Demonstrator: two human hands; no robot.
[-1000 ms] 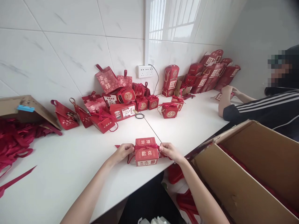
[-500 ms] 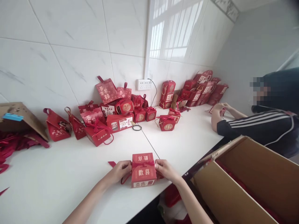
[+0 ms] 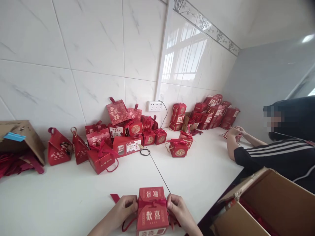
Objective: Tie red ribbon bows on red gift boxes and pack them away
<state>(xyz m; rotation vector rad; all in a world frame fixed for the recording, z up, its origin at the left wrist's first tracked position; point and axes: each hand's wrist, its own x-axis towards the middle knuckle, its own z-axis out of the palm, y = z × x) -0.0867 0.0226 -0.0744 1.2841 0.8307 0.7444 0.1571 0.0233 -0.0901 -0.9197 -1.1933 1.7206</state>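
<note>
A small red box point(image 3: 152, 211) stands upright at the near edge of the white table point(image 3: 61, 196), between the two hands. A red ribbon point(image 3: 152, 202) runs across its front just under the lid. The left hand point(image 3: 126, 206) presses against the box's left side and the right hand point(image 3: 177, 208) against its right. Each has its fingers drawn together and pinched on the ribbon where it leaves the box, and a loose tail trails out past the left hand. The box looks like thin printed card, so it is probably very light and fairly stiff at the folded edges but easy to dent in the flat panels. Its glossy faces may slide on the smooth table. The ribbon appears soft and satiny, and likely to slip through a loose pinch. A grip on the side panels near the corners looks soundest, with the ribbon taken close to the box rather than by its tail. Farther back, a heap of boxes point(image 3: 123, 137) lies against the tiled wall, with a black ring point(image 3: 145, 152) just in front of it. To the right a co-worker's hand point(image 3: 233, 131) is at another red piece, and an open carton point(image 3: 270, 209) sits at the lower right.
</note>
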